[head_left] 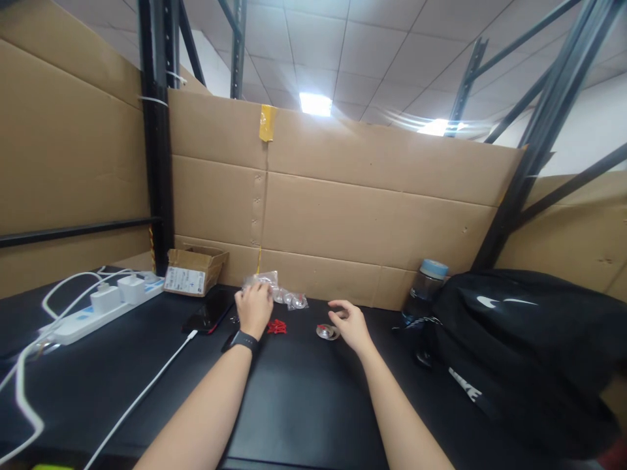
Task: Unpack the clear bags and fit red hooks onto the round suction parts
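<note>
At the far side of the black table, my left hand [255, 308], with a dark watch on its wrist, is beside small clear plastic bags [296, 300]. Its fingers curl down and their tips are hidden, so I cannot make out what is in them. A small pile of red pieces [277, 326] lies just right of that wrist. My right hand [350, 325] hovers with thumb and forefinger apart and nothing between them. Close to its fingers is a small round clear-and-silver item [327, 332] with a touch of red; its kind is unclear.
Left of my hands are a phone [208, 312], a white charging cable [147, 395], an open cardboard box [193, 273] and a power strip [88, 323] with chargers. A bottle [424, 290] and a black bag [519, 346] stand right. A cardboard wall [343, 215] closes off the back.
</note>
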The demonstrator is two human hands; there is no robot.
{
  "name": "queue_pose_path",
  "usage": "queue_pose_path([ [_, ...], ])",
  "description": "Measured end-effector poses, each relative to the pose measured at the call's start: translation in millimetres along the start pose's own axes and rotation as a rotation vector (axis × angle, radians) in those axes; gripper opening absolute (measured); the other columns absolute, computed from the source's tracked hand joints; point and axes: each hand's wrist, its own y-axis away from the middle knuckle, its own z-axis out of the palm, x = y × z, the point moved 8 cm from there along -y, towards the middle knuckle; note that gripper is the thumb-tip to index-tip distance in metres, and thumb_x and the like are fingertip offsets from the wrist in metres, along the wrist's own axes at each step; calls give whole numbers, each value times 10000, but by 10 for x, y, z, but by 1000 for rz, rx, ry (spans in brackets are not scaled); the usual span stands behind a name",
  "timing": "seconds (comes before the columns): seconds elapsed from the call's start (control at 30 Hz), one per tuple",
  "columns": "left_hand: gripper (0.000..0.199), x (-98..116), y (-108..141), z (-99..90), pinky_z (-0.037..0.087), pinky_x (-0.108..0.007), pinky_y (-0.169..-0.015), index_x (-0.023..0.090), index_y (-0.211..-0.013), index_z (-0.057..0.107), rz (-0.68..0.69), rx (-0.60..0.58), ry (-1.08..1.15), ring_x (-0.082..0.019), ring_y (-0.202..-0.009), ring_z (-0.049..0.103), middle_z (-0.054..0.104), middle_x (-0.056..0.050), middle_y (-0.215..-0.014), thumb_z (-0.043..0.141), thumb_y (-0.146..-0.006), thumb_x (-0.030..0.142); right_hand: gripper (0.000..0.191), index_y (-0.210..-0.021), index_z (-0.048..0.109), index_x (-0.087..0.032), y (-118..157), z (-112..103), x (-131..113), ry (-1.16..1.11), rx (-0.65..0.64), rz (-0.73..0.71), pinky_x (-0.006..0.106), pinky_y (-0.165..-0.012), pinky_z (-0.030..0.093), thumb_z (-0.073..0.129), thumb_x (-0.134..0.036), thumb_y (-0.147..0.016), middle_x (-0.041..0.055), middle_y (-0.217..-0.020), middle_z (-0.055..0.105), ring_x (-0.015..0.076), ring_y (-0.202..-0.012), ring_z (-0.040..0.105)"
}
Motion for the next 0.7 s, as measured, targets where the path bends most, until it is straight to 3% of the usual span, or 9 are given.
queue_pose_path([
  [0.13, 289, -460, -74, 144, 266, -484, -896, 223, -962, 712, -104, -39, -99, -310, -1028, 537, 677, -113, -1067, 427, -914, 211, 215, -959, 733, -194, 7, 24, 6, 90, -28, -28, 302, -725, 536, 638, -262, -779, 67, -989, 753, 181, -740, 695],
  [0.23, 359, -634, -111, 320, 271, -495, -905, 239, -1070, 720, -114, -133, -137, -310, -1090, 530, 669, -123, -1162, 405, -908, 179, 193, -943, 737, -198, 46, 99, -21, 151, -99, -37, 291, -732, 528, 624, -226, -789, 49, -893, 743, 179, -751, 685],
  [0.37, 449, -648, -141, 484, 279, -507, -947, 265, -1238, 659, -85, -233, -154, -312, -1216, 484, 610, -122, -1330, 428, -870, 152, 191, -951, 748, -219, 125, 212, -114, 311, -211, -105, 303, -822, 502, 668, -209, -778, 50, -933, 718, 193, -864, 669],
  [0.5, 389, -577, -135, 586, 288, -557, -969, 270, -1202, 672, -64, -314, -142, -342, -1244, 465, 615, -118, -1336, 416, -910, 283, 341, -1047, 736, -218, 183, 311, -72, 435, -326, -129, 326, -926, 463, 751, -204, -707, 84, -1084, 682, 230, -1013, 639],
  [0.6, 386, -548, -121, 651, 302, -578, -968, 269, -1160, 685, -52, -386, -129, -354, -1214, 495, 629, -121, -1316, 398, -923, 369, 399, -1083, 723, -212, 190, 337, 28, 484, -368, -96, 328, -925, 459, 771, -208, -687, 89, -1085, 675, 237, -1007, 634],
  [0.7, 439, -550, -119, 673, 319, -585, -958, 261, -1277, 622, -55, -419, -124, -363, -1191, 521, 618, -149, -1323, 374, -931, 371, 403, -1118, 707, -208, 184, 341, 64, 483, -370, -96, 317, -905, 460, 746, -209, -717, 85, -1064, 681, 228, -983, 638],
])
